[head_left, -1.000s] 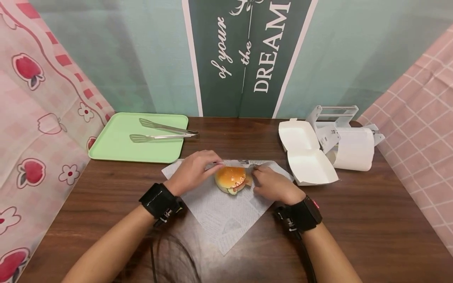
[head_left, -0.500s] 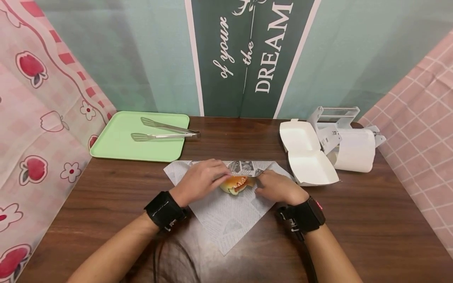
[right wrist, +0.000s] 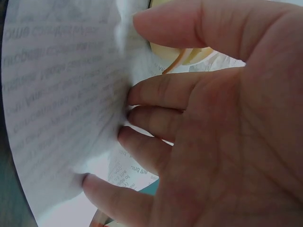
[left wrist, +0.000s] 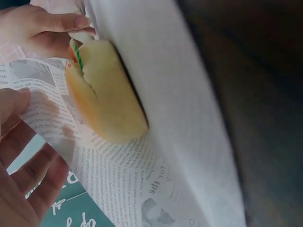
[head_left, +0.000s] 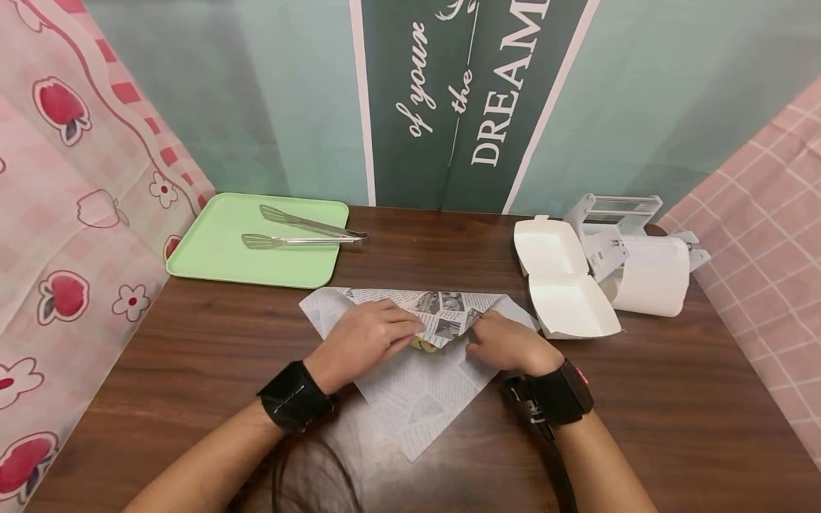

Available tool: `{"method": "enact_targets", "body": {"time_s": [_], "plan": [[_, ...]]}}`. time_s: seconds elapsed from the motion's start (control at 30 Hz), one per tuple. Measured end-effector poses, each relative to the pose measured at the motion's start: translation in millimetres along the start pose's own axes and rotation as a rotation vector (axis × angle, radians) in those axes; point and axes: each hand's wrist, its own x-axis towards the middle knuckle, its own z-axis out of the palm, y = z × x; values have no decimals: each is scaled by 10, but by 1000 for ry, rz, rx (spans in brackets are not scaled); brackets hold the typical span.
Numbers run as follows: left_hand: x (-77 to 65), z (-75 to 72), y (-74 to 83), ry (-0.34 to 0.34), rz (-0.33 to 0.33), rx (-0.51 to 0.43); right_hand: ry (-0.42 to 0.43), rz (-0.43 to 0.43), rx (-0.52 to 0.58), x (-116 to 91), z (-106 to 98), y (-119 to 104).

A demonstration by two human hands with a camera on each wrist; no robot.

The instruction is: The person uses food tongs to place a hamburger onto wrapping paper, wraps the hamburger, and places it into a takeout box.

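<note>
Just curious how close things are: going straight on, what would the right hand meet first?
Probably the folded printed paper, which the right hand touches; whether the burger beneath comes next is unclear.

Burger (head_left: 423, 345) mostly hidden by paper (head_left: 420, 406) in head view, banner (head_left: 462, 125) cropped, 2 forearms (head_left: 208, 456) cropped

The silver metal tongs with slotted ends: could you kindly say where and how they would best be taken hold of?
Pinch the tongs by their joined end, probably from the person's right: it juts past the right rim of the light green rectangular tray, and the two halves meet there, while the slotted ends lie spread apart.
</note>
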Motion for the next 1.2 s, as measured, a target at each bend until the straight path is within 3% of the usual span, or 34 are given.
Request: {"method": "enact_targets", "body": {"time_s": [0.27,0.6,0.97,1.1,1.2], "plan": [[-60,38,50,-18,25,38,-21,35,8,-31,-3,-37],[-76,31,50,-169,5,11,-46,42,4,-24,-14,-54],[-21,44,84,-159,-51,-15,-45,10,34,-128,-150,-9],[8,46,103,-151,-54,-4,24,47,49,-253,-306,-36],[12,47,130,-124,-68,13,190,60,32,-288,-366,-92]]}}
